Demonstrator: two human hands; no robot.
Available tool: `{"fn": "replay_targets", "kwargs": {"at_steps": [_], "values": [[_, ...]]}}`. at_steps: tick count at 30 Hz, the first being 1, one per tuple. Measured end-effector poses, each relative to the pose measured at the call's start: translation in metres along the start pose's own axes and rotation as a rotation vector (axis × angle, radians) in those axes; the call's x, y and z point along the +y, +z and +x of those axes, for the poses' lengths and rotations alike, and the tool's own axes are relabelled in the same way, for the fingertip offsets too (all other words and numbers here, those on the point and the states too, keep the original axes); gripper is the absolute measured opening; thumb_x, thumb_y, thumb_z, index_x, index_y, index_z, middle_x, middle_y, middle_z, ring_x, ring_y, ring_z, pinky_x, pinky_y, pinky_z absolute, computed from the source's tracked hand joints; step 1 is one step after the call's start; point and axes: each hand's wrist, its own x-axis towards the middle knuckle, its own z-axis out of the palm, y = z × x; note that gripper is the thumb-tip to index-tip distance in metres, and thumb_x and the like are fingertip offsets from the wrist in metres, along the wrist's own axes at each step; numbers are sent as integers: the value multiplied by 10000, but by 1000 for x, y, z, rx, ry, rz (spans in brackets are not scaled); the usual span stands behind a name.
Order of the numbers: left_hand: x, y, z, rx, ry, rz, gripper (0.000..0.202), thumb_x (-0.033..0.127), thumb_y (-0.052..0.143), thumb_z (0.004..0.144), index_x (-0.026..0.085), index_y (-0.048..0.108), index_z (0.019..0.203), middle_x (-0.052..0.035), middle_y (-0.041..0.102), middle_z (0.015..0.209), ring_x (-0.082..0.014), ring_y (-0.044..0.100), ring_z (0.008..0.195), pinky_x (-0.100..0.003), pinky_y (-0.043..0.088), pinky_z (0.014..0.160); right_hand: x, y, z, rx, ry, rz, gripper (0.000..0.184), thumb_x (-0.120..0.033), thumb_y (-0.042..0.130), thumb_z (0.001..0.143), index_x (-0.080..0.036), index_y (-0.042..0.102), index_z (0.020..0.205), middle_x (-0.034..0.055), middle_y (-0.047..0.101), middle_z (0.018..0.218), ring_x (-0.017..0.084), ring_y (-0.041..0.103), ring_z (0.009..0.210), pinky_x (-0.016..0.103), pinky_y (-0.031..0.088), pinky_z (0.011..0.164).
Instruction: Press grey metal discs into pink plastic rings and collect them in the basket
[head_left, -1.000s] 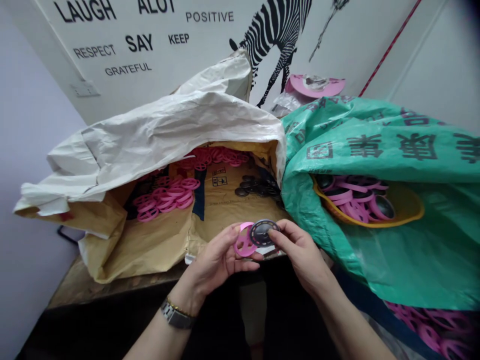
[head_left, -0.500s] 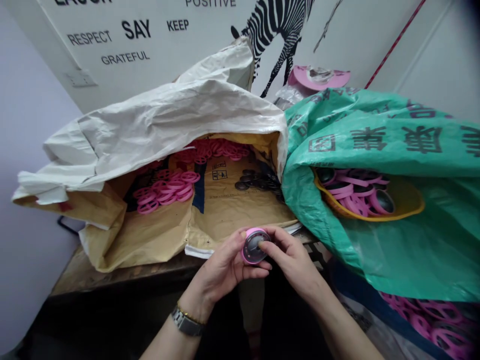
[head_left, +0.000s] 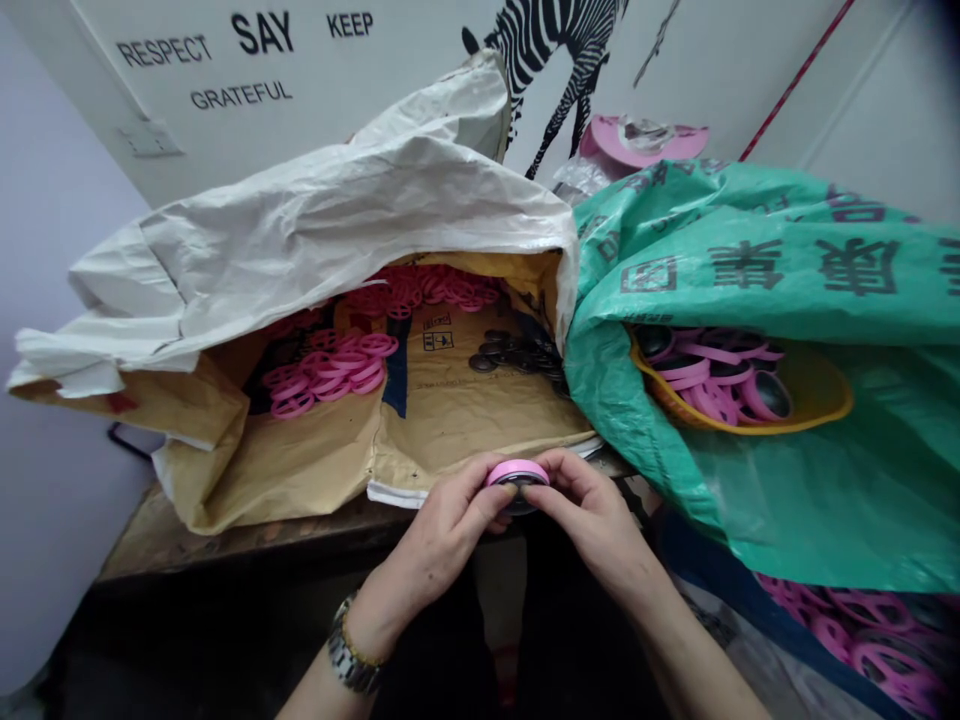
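My left hand point(head_left: 442, 535) and my right hand point(head_left: 592, 520) both pinch one small pink ring with a dark round disc pressed into it point(head_left: 517, 473), held edge-on just in front of the table's front edge. The thumbs and fingertips of both hands press on its rim. A metal watch sits on my left wrist. Behind the hands lies an open brown paper sack point(head_left: 450, 410) with loose pink rings point(head_left: 330, 370) on its left and a small heap of dark discs point(head_left: 510, 352) at its right.
A green woven bag point(head_left: 750, 500) at the right holds a yellow basin point(head_left: 825, 400) of assembled pink and dark pieces. More pink pieces lie at the lower right. A white plastic liner point(head_left: 315, 240) drapes over the sack. A wall with printed words stands behind.
The pink ring and dark disc, held apart side by side a second ago, came together, and the joined piece has been tipped from face-up to edge-on. The view has shifted down slightly.
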Motion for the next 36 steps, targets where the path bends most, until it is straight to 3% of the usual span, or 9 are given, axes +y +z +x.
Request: {"fn": "replay_targets", "kwargs": {"at_steps": [6, 10, 15, 17, 23, 27, 31, 34, 36], "values": [[-7, 16, 0, 118, 39, 120, 294, 432, 476, 945, 189, 641, 948, -35, 597, 829, -157, 597, 671, -230, 517, 546, 0, 7, -6, 78, -46, -18, 130, -319, 677, 775, -200, 625, 772, -24, 607, 693, 145, 549, 672, 254, 428, 647], [-11, 21, 4, 176, 33, 139, 307, 449, 452, 951, 194, 618, 912, -10, 573, 765, -132, 580, 561, -228, 483, 490, 3, 10, -5, 112, -34, 40, 185, -369, 694, 758, -200, 620, 760, -19, 623, 674, 150, 565, 648, 258, 444, 634], [-7, 16, 4, 45, -6, 106, 277, 412, 489, 940, 227, 600, 1113, -40, 612, 984, -162, 635, 734, -234, 551, 573, 12, 5, 2, 95, 1, 96, 228, -396, 723, 749, -192, 627, 785, -19, 643, 675, 143, 574, 635, 253, 446, 623], [-8, 14, 2, 14, -35, 101, 319, 354, 537, 918, 258, 549, 1222, -34, 611, 1034, -145, 636, 709, -238, 565, 587, 12, 2, 3, 64, 15, 108, 211, -375, 719, 763, -187, 633, 804, -22, 644, 679, 136, 570, 637, 245, 438, 621], [-11, 13, 0, 68, -65, 0, 384, 311, 559, 891, 222, 515, 1262, -11, 618, 854, -126, 617, 578, -235, 553, 516, -2, 2, -3, -64, -4, 103, 155, -288, 661, 812, -191, 654, 933, -7, 675, 846, 159, 608, 808, 266, 461, 747], [-11, 19, 2, 81, -8, 32, 412, 344, 570, 894, 245, 514, 1289, -10, 628, 838, -132, 603, 566, -241, 542, 509, -6, 1, -11, 31, -54, 51, 102, -264, 615, 839, -192, 660, 894, -9, 665, 827, 157, 592, 792, 266, 445, 741], [-13, 31, 6, 76, -31, 33, 514, 375, 570, 891, 265, 454, 1379, -54, 650, 996, -155, 622, 624, -282, 559, 566, -7, -9, -15, 45, -35, 19, 118, -274, 626, 831, -191, 669, 904, -10, 660, 804, 158, 588, 769, 265, 451, 725], [-16, 37, 8, 57, -30, 64, 637, 383, 563, 897, 280, 322, 1478, -71, 625, 1083, -180, 637, 757, -311, 565, 668, -14, -27, -13, 90, -57, -59, 163, -313, 640, 831, -193, 673, 937, 5, 679, 845, 176, 610, 813, 280, 469, 755], [-17, 37, 7, 46, -2, 105, 651, 365, 536, 912, 286, 271, 1501, -61, 613, 1051, -179, 627, 798, -316, 555, 702, -21, -48, -5, 205, -116, -122, 204, -355, 661, 818, -194, 669, 943, 13, 693, 863, 182, 622, 823, 288, 481, 770]]}}
